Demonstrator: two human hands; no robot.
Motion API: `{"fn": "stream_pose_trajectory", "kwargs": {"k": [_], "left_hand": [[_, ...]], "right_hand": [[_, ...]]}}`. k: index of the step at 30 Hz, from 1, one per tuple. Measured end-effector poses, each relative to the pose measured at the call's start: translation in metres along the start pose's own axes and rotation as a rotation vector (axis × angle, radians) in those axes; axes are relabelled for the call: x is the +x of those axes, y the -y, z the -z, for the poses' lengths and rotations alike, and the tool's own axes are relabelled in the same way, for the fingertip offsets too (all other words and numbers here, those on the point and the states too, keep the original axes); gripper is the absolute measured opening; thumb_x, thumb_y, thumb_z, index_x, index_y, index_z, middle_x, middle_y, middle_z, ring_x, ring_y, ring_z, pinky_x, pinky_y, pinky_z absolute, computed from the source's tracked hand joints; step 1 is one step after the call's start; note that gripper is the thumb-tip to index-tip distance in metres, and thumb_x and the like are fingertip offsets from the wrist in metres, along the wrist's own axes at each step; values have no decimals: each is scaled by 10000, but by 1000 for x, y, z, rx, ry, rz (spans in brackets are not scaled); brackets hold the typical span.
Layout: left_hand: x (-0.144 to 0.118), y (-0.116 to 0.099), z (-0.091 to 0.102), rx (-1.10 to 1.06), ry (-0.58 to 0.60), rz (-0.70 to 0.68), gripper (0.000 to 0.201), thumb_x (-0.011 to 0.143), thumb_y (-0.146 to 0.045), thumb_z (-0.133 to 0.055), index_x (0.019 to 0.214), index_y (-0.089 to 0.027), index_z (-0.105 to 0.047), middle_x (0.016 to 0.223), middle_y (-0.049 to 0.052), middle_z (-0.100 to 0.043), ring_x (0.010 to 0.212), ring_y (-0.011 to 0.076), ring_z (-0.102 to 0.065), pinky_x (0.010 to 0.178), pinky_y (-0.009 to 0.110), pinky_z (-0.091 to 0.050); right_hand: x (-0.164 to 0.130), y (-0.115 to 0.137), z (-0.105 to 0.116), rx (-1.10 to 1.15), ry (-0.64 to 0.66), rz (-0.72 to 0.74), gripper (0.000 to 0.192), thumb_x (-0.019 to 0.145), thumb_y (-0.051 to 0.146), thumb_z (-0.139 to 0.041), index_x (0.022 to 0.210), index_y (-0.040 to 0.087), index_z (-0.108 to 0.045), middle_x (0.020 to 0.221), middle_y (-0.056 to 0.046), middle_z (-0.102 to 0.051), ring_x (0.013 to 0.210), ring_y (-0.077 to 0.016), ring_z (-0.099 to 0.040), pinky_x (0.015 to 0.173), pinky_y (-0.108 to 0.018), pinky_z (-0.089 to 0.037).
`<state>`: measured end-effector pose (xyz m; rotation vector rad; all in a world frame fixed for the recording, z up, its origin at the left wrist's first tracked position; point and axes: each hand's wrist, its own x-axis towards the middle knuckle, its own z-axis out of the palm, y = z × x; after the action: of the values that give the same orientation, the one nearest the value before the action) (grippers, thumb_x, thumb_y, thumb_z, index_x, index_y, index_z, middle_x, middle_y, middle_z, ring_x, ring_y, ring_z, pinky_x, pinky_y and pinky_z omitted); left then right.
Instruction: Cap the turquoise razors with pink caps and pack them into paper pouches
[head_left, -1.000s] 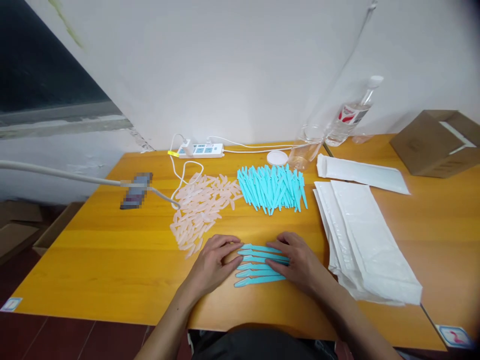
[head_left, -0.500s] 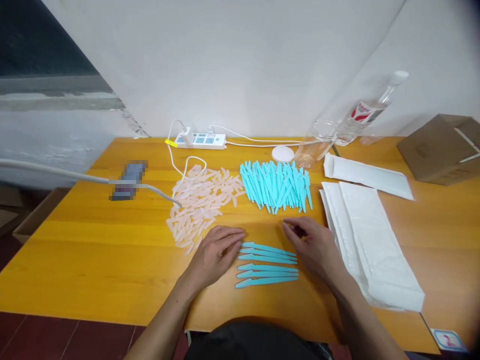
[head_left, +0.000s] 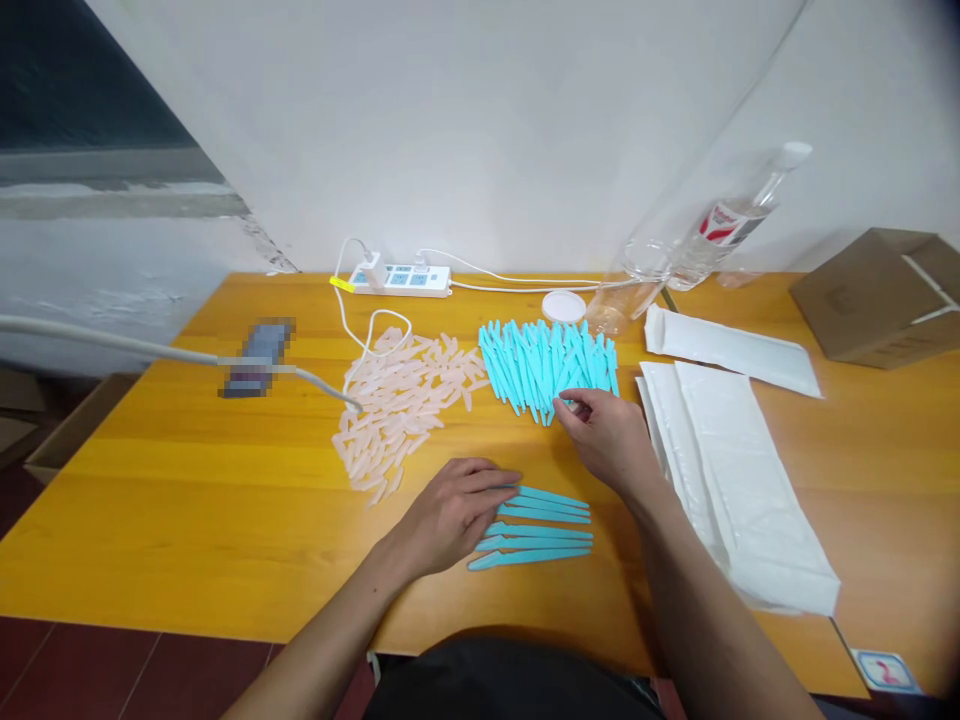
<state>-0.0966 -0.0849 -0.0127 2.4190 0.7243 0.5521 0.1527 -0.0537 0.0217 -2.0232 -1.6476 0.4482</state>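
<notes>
Five teal sticks (head_left: 534,527) lined up mid-frame, left hand (head_left: 457,512) flat on their ends, steadying them.
Right hand (head_left: 606,432) pinches one from the teal pile (head_left: 547,366), grip closed on it.

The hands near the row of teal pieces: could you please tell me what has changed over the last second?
The right hand lifted off the row of teal pieces and moved away to the near edge of the teal pile, fingertips touching it. The left hand stayed flat on the row's left end. The row, the pink pile and the white bags did not move.
</notes>
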Motion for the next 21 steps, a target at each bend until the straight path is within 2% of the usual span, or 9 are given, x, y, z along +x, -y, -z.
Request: {"fn": "stream_pose_trajectory", "kwargs": {"k": [5, 10, 13, 15, 21], "left_hand": [[-2, -10, -3, 32, 51, -18, 334, 1004, -171, -479, 1263, -243, -679, 1284, 56, -712, 1171, 246, -607, 990, 422, -496], [-5, -13, -1, 0, 51, -24, 356, 994, -147, -495, 1289, -258, -659, 1276, 56, -714, 1166, 234, -622, 1000, 417, -488], [-6, -8, 8, -19, -48, 14, 384, 986, -144, -514, 1328, -272, -636, 1288, 67, -703, 1196, 225, -620, 1033, 419, -477], [-6, -2, 18, 2, -134, 60, 382, 986, -158, -526, 1329, -284, -637, 1280, 76, -702, 1197, 226, -625, 1035, 424, -479], [-2, 29, 51, 104, -294, 226, 269, 981, -232, -552, 1188, -273, -719, 1198, 76, -723, 1107, 224, -660, 987, 407, -508]], "right_hand": [[4, -1, -3, -59, 18, -4, 315, 920, 359, -578, 1064, 160, -776, 905, -85, -774, 813, -227, -689, 766, -320, -464], [16, 3, -18, -167, 18, 1, 373, 949, 383, -556, 1150, 131, -745, 951, -119, -760, 909, -268, -693, 804, -338, -469], [30, 11, -29, -217, -5, -6, 414, 963, 381, -540, 1228, 106, -702, 1085, -166, -725, 999, -290, -678, 847, -352, -472], [39, 16, -33, -228, 9, -21, 394, 964, 355, -534, 1212, 102, -707, 1129, -189, -708, 1023, -296, -674, 863, -358, -473], [53, 20, -34, -145, 83, -119, 288, 910, 290, -553, 1047, 153, -766, 1027, -161, -758, 1001, -299, -695, 831, -345, -480]]}}
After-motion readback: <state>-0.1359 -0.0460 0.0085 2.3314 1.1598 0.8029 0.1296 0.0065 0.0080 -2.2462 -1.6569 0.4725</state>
